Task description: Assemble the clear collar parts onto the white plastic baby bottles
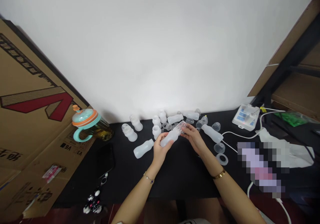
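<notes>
Wrapped around a white baby bottle is my left hand, holding it tilted above the black table. My right hand grips a clear bottle cap at the bottle's top end; whether the cap is fully seated I cannot tell. Left of my hands lies an uncapped bottle. Two bottles with tops, one of them a nippled bottle, stand farther left. Behind my hands are several open bottles and clear caps. Another bottle lies to the right, beside a clear cap and a white ring.
A lidded jug and a dark phone with a keychain are at the left, by a large cardboard box. On the right are a white plastic case, white cables and a crumpled white sheet. A white wall rises behind.
</notes>
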### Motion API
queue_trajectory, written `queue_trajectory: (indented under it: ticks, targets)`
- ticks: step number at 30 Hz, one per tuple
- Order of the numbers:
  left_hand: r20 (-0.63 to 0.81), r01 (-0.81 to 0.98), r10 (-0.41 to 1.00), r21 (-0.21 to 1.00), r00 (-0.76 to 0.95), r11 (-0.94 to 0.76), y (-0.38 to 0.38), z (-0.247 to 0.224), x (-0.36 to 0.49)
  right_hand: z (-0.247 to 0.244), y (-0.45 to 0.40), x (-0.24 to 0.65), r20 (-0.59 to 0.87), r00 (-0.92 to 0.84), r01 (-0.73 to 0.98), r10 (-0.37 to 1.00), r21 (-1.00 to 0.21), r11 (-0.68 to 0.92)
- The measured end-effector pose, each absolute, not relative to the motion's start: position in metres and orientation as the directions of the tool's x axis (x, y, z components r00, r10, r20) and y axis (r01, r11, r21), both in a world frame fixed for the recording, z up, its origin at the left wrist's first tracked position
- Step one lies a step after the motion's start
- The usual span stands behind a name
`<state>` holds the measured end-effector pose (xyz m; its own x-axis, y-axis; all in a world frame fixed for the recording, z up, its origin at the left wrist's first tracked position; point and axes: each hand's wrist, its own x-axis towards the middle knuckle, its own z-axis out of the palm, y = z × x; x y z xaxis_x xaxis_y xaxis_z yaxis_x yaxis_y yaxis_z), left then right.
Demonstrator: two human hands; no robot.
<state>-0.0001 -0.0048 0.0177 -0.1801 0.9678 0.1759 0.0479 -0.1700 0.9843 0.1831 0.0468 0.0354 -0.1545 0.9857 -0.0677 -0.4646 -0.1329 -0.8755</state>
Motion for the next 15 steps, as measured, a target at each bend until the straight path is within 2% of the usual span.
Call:
queue_trajectory:
  ticks: [15]
  targets:
    - [0.188, 0.067, 0.965, 0.982, -0.181, -0.179, -0.0054, 0.0174, -0.0008, 0.0363, 0.0432, 0.1785, -0.088, -0.184, -0.444, 0.979, -0.881, -0.163]
